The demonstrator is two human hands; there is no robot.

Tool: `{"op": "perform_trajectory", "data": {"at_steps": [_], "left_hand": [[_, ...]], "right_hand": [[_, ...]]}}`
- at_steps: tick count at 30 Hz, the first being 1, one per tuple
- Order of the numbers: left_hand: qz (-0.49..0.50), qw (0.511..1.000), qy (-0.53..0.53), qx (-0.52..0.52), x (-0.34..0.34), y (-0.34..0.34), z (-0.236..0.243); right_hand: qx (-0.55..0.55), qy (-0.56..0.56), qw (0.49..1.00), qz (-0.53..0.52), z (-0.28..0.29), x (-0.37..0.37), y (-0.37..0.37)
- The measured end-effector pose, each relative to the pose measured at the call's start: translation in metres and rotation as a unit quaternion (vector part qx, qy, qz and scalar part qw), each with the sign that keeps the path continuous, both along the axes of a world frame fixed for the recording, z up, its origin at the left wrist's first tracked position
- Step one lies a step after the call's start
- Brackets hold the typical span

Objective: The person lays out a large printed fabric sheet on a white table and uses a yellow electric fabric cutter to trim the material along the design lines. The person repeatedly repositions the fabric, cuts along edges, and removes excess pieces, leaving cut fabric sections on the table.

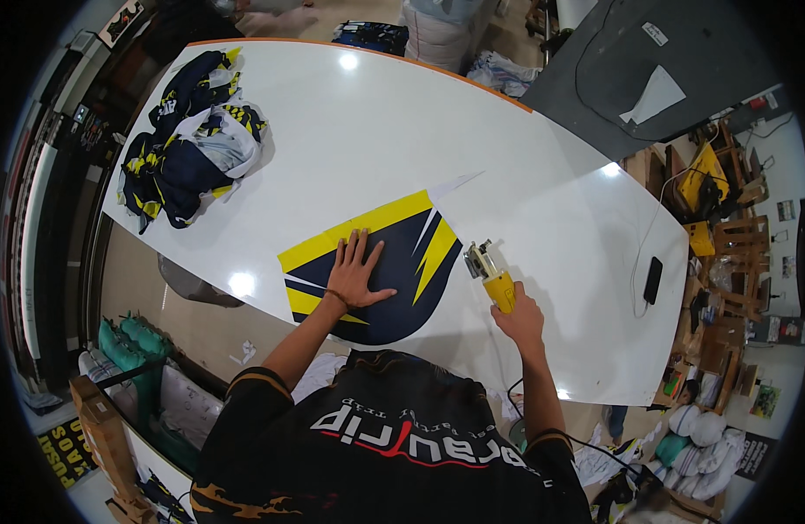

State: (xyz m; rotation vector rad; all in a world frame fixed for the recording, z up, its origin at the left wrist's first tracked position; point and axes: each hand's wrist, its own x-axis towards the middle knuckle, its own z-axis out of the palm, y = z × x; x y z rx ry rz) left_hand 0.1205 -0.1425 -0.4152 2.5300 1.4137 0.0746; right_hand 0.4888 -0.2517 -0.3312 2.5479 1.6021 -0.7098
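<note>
A navy, yellow and white fabric piece [394,253] lies flat on the white table [350,140], its lower edge rounded. My left hand [359,275] presses down on it, fingers spread. In my right hand [519,316] is a yellow handheld electric fabric cutter [500,290], gripped by its body. The cutter's metal head [479,259] stands on the table just right of the fabric, a small gap apart from its edge. A thin white scrap [455,186] sticks out from the fabric's upper right corner. A cord trails from the cutter toward the lower right.
A crumpled heap of navy, yellow and white fabric [202,157] sits at the table's far left. A black phone [653,280] with a white cable lies near the right edge. Beyond the far edge are wrapped bundles [437,35] and a grey panel [629,70]. Green sacks [136,349] stand lower left.
</note>
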Motion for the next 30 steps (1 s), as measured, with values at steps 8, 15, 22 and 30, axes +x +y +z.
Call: {"op": "perform_trajectory", "data": {"at_steps": [8,15,22,30], "left_hand": [[0.001,1.000,-0.021,0.008,-0.003,-0.002,-0.005],[0.001,1.000,-0.007,0.001,-0.003,-0.001,-0.007],[-0.001,1.000,-0.018,0.001,-0.003,0.000,-0.004],[-0.003,0.999,-0.039,0.013,-0.004,-0.001,-0.003]], "right_hand": [[-0.017,-0.013,0.999,0.027,0.004,0.000,0.031],[-0.019,-0.020,0.999,0.046,0.005,0.000,0.044],[-0.021,-0.014,0.998,0.055,0.005,-0.006,0.062],[-0.045,-0.009,0.997,0.062,0.009,-0.022,0.098]]}}
